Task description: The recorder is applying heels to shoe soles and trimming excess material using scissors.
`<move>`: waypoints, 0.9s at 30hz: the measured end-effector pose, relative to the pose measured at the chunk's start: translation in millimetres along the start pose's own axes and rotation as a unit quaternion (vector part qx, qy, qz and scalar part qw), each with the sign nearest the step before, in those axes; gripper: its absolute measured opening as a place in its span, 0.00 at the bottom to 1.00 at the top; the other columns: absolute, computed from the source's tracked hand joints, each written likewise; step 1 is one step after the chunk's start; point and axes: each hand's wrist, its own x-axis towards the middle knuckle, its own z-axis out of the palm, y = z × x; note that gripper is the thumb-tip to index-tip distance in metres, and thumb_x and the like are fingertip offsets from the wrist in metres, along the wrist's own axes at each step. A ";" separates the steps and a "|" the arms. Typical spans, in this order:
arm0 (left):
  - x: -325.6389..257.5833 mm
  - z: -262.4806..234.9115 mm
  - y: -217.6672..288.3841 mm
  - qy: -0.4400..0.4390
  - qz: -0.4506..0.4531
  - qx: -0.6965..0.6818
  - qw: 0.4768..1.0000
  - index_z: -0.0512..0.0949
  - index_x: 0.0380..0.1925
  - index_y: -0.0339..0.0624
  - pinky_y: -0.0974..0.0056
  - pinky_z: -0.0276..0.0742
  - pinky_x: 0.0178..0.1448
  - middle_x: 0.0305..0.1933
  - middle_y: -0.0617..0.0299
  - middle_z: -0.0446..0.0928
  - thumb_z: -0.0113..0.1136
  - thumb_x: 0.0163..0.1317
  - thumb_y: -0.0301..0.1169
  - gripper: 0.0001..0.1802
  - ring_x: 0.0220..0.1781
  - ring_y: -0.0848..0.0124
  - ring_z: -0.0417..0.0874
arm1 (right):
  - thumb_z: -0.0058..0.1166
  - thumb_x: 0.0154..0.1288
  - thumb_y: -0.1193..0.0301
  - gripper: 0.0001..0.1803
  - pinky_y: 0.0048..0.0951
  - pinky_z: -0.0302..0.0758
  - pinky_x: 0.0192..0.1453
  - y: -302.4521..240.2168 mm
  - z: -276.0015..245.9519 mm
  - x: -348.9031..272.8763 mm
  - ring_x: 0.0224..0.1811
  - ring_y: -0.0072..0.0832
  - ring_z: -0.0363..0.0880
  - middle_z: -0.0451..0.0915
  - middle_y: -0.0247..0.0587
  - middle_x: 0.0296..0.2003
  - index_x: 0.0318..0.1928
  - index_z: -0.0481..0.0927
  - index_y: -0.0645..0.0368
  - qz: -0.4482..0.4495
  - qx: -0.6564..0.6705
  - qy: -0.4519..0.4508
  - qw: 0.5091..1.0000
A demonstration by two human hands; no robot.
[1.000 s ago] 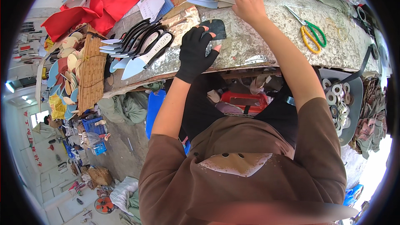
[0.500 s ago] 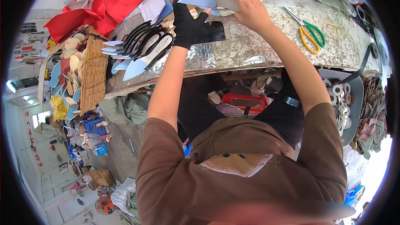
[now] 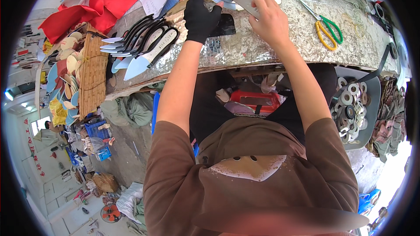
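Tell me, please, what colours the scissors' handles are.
One green handle, one yellow handle; best in head view.

Bright workbench [image 3: 245, 50], glare lower right, fisheye-bent edges, blurred foreground

"What sort of place is this?"
"A workshop for footwear, by the look: insole-shaped pieces [image 3: 162, 43] lie overlapping on the worn desk [image 3: 293, 26], with scissors [image 3: 319, 19] on its right side."
"Anything else?"
"A woven basket [image 3: 92, 76] of cut pieces [image 3: 72, 63] at the desk's left end, and a bin [image 3: 373, 109] of rolls [image 3: 346, 98] below its right end."
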 end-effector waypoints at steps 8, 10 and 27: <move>-18.4 3.3 0.9 0.029 -0.060 0.011 0.998 0.77 0.41 0.39 0.52 0.76 0.48 0.39 0.52 0.79 0.71 0.50 0.46 0.26 0.45 0.52 0.80 | 0.68 0.52 0.67 0.22 0.33 0.76 0.43 28.0 -49.4 -7.5 0.36 0.36 0.79 0.79 0.42 0.37 0.45 0.73 0.57 0.141 0.151 0.066 0.976; -27.1 -6.1 5.2 0.072 -0.115 -0.078 0.988 0.77 0.40 0.40 0.55 0.76 0.46 0.37 0.56 0.78 0.75 0.48 0.48 0.28 0.42 0.57 0.81 | 0.66 0.52 0.68 0.21 0.34 0.76 0.44 40.7 -64.6 -17.9 0.37 0.37 0.79 0.79 0.42 0.38 0.46 0.73 0.57 0.076 0.121 0.006 0.990; -228.4 62.2 209.6 -0.375 0.024 -0.245 0.894 0.78 0.47 0.39 0.47 0.71 0.56 0.45 0.50 0.79 0.64 0.60 0.40 0.20 0.50 0.52 0.79 | 0.63 0.63 0.62 0.17 0.39 0.76 0.55 8.9 -102.1 -112.9 0.52 0.42 0.79 0.81 0.43 0.50 0.49 0.83 0.55 -0.024 0.204 -0.245 0.948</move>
